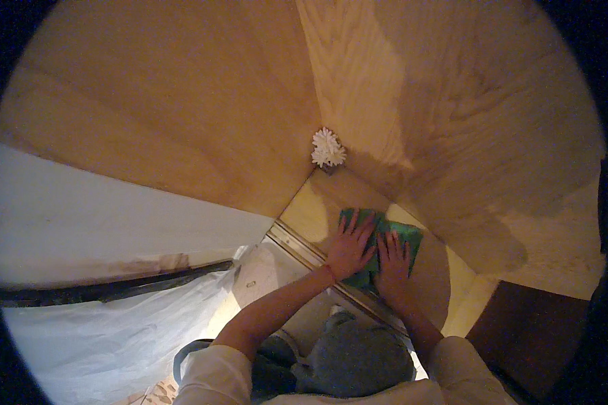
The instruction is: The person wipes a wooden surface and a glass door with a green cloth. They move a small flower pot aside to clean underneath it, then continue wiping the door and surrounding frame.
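A green cloth [410, 238] or sheet lies on a pale wooden surface [304, 207] in front of me. My left hand [352, 248] rests palm down on its left part, fingers apart. Beside it, my right hand [394, 258] presses flat on the right part, also with spread fingers. Both hands lie over the cloth, and neither is seen to grip it. White flowers [328, 148], perhaps artificial, stand in the far corner of the surface, where two wooden panels meet.
Tall wood-grain panels [207, 101] rise behind and to the right [461, 126]. A metal rail [299, 243] runs along the near edge. White sheeting [121, 334] hangs at the lower left, below a dark strip [116, 286]. A dark brown panel [527, 329] stands at the right.
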### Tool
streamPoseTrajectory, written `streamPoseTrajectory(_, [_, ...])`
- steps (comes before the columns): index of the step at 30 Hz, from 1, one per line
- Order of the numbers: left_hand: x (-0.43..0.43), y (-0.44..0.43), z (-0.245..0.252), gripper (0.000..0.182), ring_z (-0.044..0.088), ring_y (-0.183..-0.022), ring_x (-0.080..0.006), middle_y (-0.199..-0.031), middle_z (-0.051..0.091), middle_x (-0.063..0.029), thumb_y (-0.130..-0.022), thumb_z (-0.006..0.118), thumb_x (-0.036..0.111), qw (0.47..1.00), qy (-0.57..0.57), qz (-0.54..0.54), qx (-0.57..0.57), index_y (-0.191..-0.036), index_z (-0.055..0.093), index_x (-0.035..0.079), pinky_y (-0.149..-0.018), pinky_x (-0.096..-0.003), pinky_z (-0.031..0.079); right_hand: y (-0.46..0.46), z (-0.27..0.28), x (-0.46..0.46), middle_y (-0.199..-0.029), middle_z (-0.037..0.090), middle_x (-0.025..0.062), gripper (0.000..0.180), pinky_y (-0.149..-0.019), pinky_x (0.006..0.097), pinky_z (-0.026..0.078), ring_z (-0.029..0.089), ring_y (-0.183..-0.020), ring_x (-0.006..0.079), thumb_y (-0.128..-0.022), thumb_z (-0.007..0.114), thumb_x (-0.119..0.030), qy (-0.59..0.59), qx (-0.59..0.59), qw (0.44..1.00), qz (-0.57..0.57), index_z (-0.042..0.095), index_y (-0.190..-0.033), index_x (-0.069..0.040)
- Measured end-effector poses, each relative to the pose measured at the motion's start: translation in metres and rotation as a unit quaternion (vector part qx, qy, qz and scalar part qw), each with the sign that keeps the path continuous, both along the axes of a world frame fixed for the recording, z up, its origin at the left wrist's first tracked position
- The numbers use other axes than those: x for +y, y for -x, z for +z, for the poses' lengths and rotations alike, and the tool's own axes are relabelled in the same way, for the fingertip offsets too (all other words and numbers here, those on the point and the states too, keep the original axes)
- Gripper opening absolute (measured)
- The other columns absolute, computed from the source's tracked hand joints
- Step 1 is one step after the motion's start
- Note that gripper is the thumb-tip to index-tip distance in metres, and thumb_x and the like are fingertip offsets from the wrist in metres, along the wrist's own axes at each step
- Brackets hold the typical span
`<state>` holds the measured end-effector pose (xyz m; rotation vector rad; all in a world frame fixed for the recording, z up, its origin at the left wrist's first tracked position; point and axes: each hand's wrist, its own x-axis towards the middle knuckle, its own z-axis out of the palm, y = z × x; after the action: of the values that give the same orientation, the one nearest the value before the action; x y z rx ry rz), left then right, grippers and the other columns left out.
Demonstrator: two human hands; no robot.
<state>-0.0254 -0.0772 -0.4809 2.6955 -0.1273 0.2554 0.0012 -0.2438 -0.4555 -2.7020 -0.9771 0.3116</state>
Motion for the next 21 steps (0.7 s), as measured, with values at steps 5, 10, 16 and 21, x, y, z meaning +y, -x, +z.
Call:
streamPoseTrajectory(5, [0.019,-0.044,0.004,0.053,0.025,-0.141,-0.0417,-0.152,0.034,-0.011,-0.089,0.054,0.037,1.0,-0.005,0.013,-0.024,-0.139,0.048,0.018,-0.113,-0.0617,0.017,-0.037,-0.014,0.018,-0.151,0.032,0.0174,0.068,-0.115,0.0553,0.015,0.021,-0.145,0.0318,-0.073,0.065,-0.01,-0.048,-0.109,0.993,-0.015,0.044,-0.138,-0.002])
streamPoseTrajectory(10, [-0.007,-0.034,0.01,0.055,0.025,-0.141,-0.043,-0.151,0.037,-0.0124,-0.084,0.059,0.026,0.993,-0.033,0.111,0.018,-0.137,0.05,0.016,-0.114,-0.0606,0.016,-0.026,-0.029,0.022,-0.149,0.035,0.0169,0.06,-0.113,0.0555,0.019,0.025,-0.143,0.0325,-0.08,0.057,-0.007,-0.056,-0.109,0.992,-0.041,0.044,-0.138,-0.003])
streamPoseTrajectory(16, [-0.008,0.002,-0.003,0.051,0.025,-0.141,-0.0423,-0.15,0.037,-0.0116,-0.085,0.056,0.017,0.979,0.038,0.199,0.012,-0.135,0.052,0.015,-0.114,-0.06,0.017,-0.001,-0.024,0.032,-0.149,0.037,0.0144,0.054,-0.112,0.055,0.021,0.03,-0.14,0.0312,-0.086,0.053,-0.014,-0.033,-0.096,0.995,0.011,0.044,-0.139,-0.007])
streamPoseTrajectory(21, [0.053,-0.004,-0.004,0.051,0.028,-0.14,-0.0412,-0.15,0.037,-0.0126,-0.086,0.057,0.018,0.969,-0.001,0.246,-0.005,-0.136,0.05,0.012,-0.113,-0.0584,0.02,-0.039,-0.023,0.084,-0.15,0.035,0.0121,0.063,-0.112,0.054,0.023,0.03,-0.14,0.0292,-0.08,0.062,-0.013,-0.107,-0.093,0.989,0.038,0.043,-0.14,-0.009])
